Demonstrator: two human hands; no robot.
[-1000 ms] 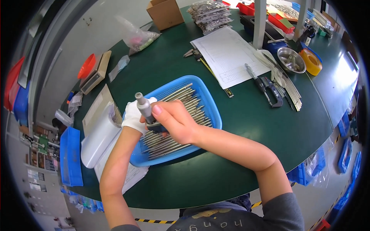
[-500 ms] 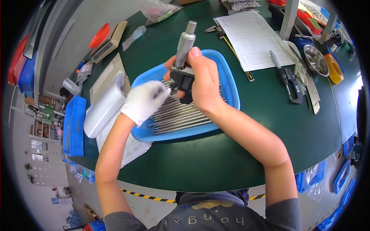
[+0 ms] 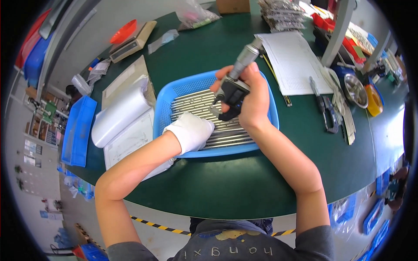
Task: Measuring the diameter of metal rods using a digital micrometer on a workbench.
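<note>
A blue perforated basket [image 3: 226, 151] stands on the green table in front of me, holding several thin metal rods [image 3: 191, 104] laid side by side. My left hand [image 3: 190, 132], in a white glove, is down among the rods at the near side. Its fingers are bunched together, and their tips are partly hidden, so whatever they pinch cannot be made out. My bare right hand [image 3: 255, 102] is wrapped round a digital micrometer [image 3: 235, 92] above the basket's right half. The micrometer's thimble points up and right, and no rod shows in its jaws.
Left of the basket lie a roll of clear plastic [image 3: 119, 113], papers [image 3: 128, 139] and a blue bin [image 3: 78, 130]. On the right are a printed sheet [image 3: 296, 65], a second micrometer [image 3: 326, 111], more rods [image 3: 349, 126] and a metal bowl [image 3: 355, 90]. A scale [image 3: 133, 41] stands farther back.
My left hand has gone down and right, away from the micrometer's jaws to the rods. The micrometer in my right hand has tilted rightward. The whole view has shifted slightly.
</note>
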